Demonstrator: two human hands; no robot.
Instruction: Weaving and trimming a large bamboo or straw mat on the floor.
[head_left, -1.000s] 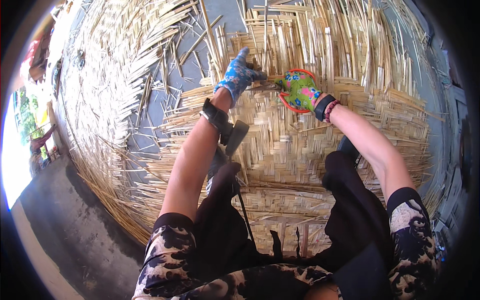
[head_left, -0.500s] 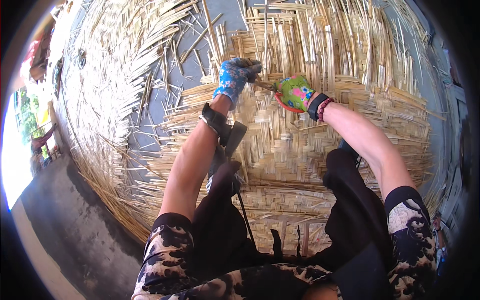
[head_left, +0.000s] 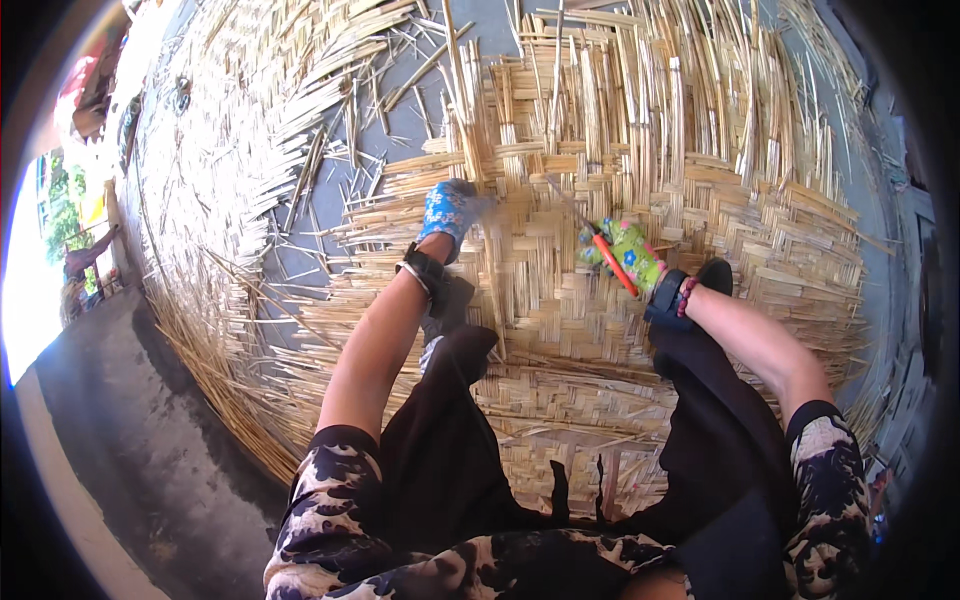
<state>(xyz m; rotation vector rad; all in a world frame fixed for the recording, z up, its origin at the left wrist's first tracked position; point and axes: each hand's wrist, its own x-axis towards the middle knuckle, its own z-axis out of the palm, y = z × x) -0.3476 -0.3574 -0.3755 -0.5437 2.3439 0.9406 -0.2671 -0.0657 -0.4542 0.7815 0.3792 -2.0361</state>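
Observation:
My left hand (head_left: 452, 212), in a blue flowered glove with dark fingers, is low over the woven mat (head_left: 545, 285), beside some upright strips. Its fingers are smeared by motion, so what they grip, if anything, does not show. To its right, my right hand (head_left: 628, 258) wears a green flowered glove. It is closed around an orange-handled tool (head_left: 613, 264) whose long, thin grey end points up and left over the weave. The tool's exact kind is hard to make out. Pale, flat split strips form the mat, with loose strip ends (head_left: 600, 80) standing out at its far side.
My dark-trousered legs (head_left: 440, 400) are bent on either side of the near weave. Another woven piece (head_left: 230, 130) spreads at the left, with broken strip bits on the grey floor (head_left: 300, 270) between. A dark concrete ledge (head_left: 150, 430) runs at lower left.
Both hands have moved nearer to me and apart from each other; the right also shifted right. The tool has swung so its thin end points up-left, away from the left hand.

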